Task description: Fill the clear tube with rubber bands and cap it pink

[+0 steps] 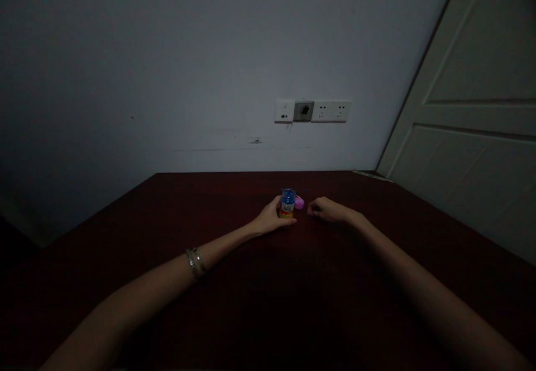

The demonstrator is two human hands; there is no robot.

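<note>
My left hand is closed around the side of a small clear jar standing upright on the dark red table. The jar has blue contents near its top and a label with yellow and red below. Just right of the jar lies a pink round item, its exact kind unclear. My right hand rests low over the table, right of the pink item, with its fingertips curled together. Whatever those fingers pinch is too small and dark to name.
The table meets a pale wall at the back. Sockets and switch plates are set in that wall. A white panelled door stands on the right. A small blue sliver lies behind the pink item.
</note>
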